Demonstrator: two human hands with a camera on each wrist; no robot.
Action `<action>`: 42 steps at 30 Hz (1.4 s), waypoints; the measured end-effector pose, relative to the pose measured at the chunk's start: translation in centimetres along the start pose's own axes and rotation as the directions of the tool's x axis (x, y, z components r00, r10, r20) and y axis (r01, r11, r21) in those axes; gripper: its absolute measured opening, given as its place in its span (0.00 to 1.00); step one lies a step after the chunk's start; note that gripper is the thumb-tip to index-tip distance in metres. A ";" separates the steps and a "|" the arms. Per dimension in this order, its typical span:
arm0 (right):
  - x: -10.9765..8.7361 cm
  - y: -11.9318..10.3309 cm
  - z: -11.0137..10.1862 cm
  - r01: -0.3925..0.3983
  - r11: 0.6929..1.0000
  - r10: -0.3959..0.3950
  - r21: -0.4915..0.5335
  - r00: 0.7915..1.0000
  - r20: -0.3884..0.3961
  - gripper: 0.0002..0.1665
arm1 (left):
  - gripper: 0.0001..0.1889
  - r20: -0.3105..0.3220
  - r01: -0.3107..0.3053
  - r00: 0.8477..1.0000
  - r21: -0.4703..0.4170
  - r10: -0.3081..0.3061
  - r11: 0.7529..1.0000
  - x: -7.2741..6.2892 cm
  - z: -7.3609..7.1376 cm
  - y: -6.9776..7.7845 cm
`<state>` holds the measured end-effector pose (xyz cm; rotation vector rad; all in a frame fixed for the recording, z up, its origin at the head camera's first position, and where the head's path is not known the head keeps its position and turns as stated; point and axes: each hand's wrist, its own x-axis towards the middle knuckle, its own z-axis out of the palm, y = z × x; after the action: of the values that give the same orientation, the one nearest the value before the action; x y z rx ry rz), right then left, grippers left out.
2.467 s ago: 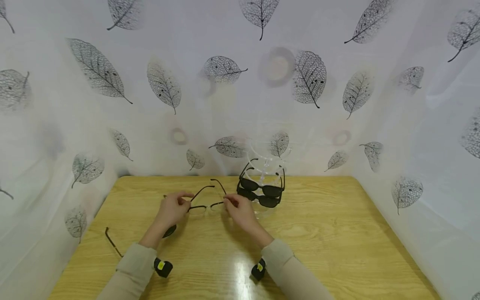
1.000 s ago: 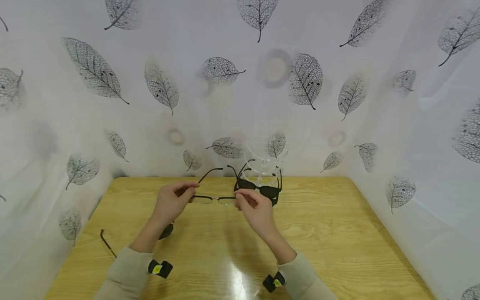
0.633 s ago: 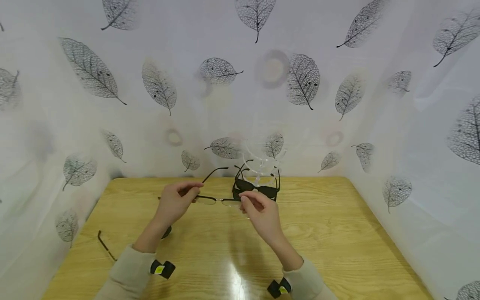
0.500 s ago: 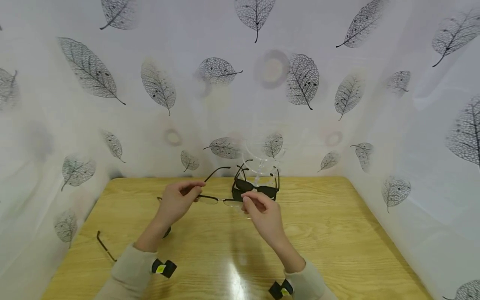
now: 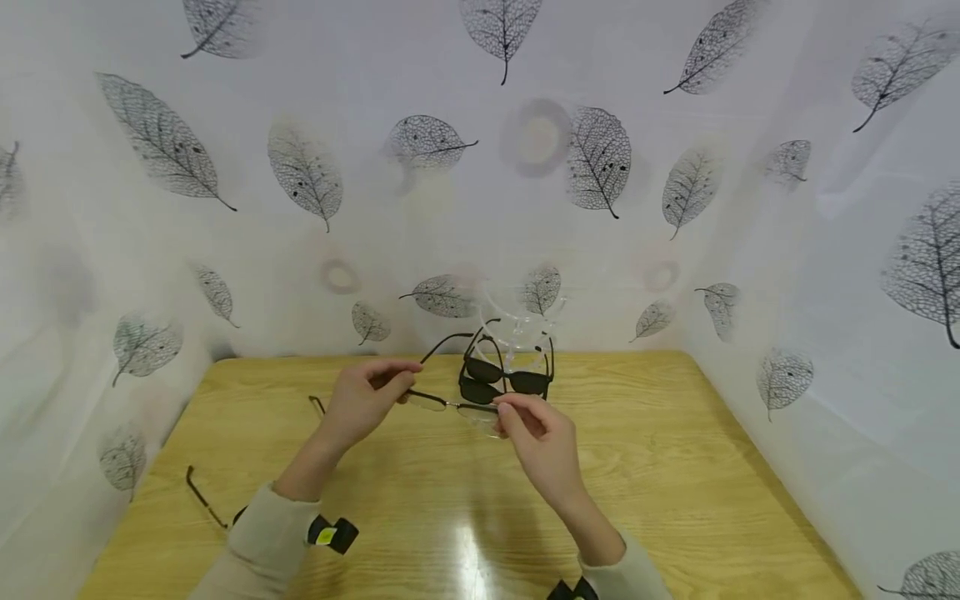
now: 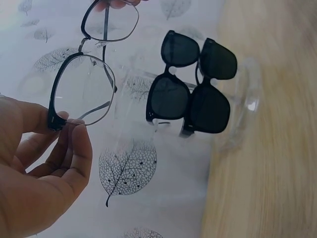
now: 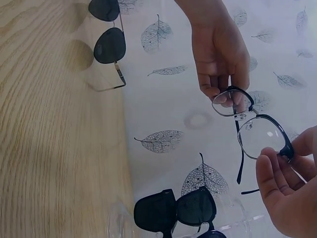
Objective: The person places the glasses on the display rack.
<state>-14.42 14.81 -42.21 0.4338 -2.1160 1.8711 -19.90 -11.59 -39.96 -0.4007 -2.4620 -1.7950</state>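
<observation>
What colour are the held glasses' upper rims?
The upper rims are black, clearest in the left wrist view.

A screened-off tabletop booth is showing: white leaf-print sheeting (image 5: 480, 208) is hanging behind the wood-grain table (image 5: 660, 467) and along its two sides, and a clear stand (image 6: 253, 103) is displaying dark sunglasses (image 5: 528, 382) near the table's far edge. Whether a home or shop is housing it stays unclear.

Left grip (image 6: 47, 166) pinches clear-lens browline eyeglasses (image 6: 82, 45), right grip (image 6: 118, 4) at far end; two black sunglasses (image 6: 210, 106) on clear stand (image 6: 253, 94) near bench (image 6: 272, 139) edge; leaf-print backdrop (image 6: 168, 193) behind.
</observation>
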 end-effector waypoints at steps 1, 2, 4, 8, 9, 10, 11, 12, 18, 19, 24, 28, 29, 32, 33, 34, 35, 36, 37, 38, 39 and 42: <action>-0.1 0.0 -0.1 0.007 1.000 -0.007 -0.001 1.000 -0.004 0.09 | 0.11 0.003 -0.003 1.000 -0.002 0.003 1.000 0.0 0.1 0.1; -0.2 -0.1 -0.2 0.019 1.000 -0.019 -0.003 1.000 -0.008 0.09 | 0.11 0.005 -0.005 1.000 -0.005 0.005 1.000 0.0 0.2 0.2; -0.4 -0.2 -0.4 0.036 0.999 -0.036 -0.008 0.999 -0.023 0.08 | 0.11 0.011 -0.007 1.000 -0.006 0.007 1.000 0.1 0.5 0.4; -0.7 -0.4 -0.8 0.042 0.999 -0.043 -0.022 0.997 -0.062 0.09 | 0.11 0.024 -0.021 0.999 -0.011 0.022 1.000 0.3 1.0 0.6; -0.8 -0.5 -0.8 0.035 0.999 -0.037 -0.022 0.997 -0.071 0.09 | 0.11 0.027 -0.025 0.999 -0.012 0.025 1.000 0.4 1.2 0.7; -0.8 -0.5 -0.9 0.030 0.999 -0.032 -0.024 0.996 -0.079 0.09 | 0.11 0.028 -0.028 0.999 -0.012 0.028 1.000 0.4 1.3 0.7; -0.9 -0.5 -1.0 0.026 0.999 -0.028 -0.025 0.996 -0.084 0.09 | 0.11 0.029 -0.033 0.999 -0.011 0.034 0.999 0.5 1.4 0.7; -1.0 -0.5 -1.1 0.022 0.999 -0.024 -0.026 0.996 -0.089 0.08 | 0.11 0.030 -0.036 0.999 -0.010 0.036 0.999 0.6 1.5 0.7; -1.3 -0.5 -1.5 0.015 0.999 -0.018 -0.034 0.994 -0.109 0.07 | 0.11 0.036 -0.043 0.998 -0.010 0.043 0.999 0.9 2.2 0.7; -1.3 -0.5 -1.6 0.018 0.999 -0.022 -0.037 0.994 -0.111 0.07 | 0.11 0.036 -0.041 0.999 -0.012 0.041 0.999 1.0 2.3 0.7; -1.3 -0.5 -1.9 0.014 0.998 -0.021 -0.053 0.991 -0.131 0.07 | 0.11 0.037 -0.033 0.999 -0.035 0.034 0.999 1.3 2.8 0.7; -1.0 -0.4 -2.3 0.010 0.998 -0.019 -0.060 0.988 -0.154 0.07 | 0.11 0.034 -0.029 0.999 -0.061 0.031 0.998 1.6 3.3 0.8; -0.9 -0.3 -2.4 0.011 0.998 -0.020 -0.057 0.987 -0.158 0.07 | 0.11 0.032 -0.028 0.999 -0.067 0.030 0.997 1.7 3.4 0.8; -0.4 0.0 -2.6 0.020 0.998 -0.030 -0.058 0.985 -0.168 0.07 | 0.12 0.026 -0.023 0.999 -0.073 0.025 0.997 2.0 3.7 0.7; -0.2 0.0 -2.6 0.021 0.998 -0.031 -0.061 0.985 -0.171 0.07 | 0.12 0.025 -0.018 0.999 -0.076 0.020 0.997 2.1 3.8 0.7; 0.0 0.1 -2.7 0.020 0.998 -0.030 -0.060 0.984 -0.174 0.07 | 0.12 0.022 -0.015 1.000 -0.078 0.017 0.997 2.2 3.9 0.7; 0.2 0.1 -2.8 0.017 0.998 -0.027 -0.057 0.984 -0.178 0.07 | 0.12 0.019 -0.011 1.000 -0.083 0.012 0.997 2.4 4.0 0.7; 0.4 0.2 -2.9 0.015 0.998 -0.026 -0.060 0.983 -0.181 0.07 | 0.13 0.015 -0.011 1.000 -0.088 0.012 0.996 2.6 4.2 0.7; 0.6 0.3 -3.0 0.010 0.998 -0.021 -0.061 0.982 -0.185 0.07 | 0.13 0.011 -0.010 1.000 -0.096 0.011 0.995 2.7 4.3 0.7; 0.8 0.4 -3.1 0.004 0.998 -0.017 -0.065 0.982 -0.189 0.08 | 0.13 0.008 -0.006 1.000 -0.104 0.007 0.995 2.9 4.4 0.7; 1.1 0.5 -3.2 -0.002 0.997 -0.012 -0.071 0.981 -0.194 0.08 | 0.13 0.005 -0.006 1.000 -0.112 0.006 0.994 3.1 4.6 0.7; 1.7 0.8 -3.5 -0.022 0.996 0.004 -0.083 0.977 -0.211 0.08 | 0.13 -0.007 -0.001 1.000 -0.134 0.000 0.991 3.7 5.0 0.6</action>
<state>-16.21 18.31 -41.83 0.1930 -2.0504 1.7408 -22.81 -6.11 -40.20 -0.4036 -2.3441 -1.9647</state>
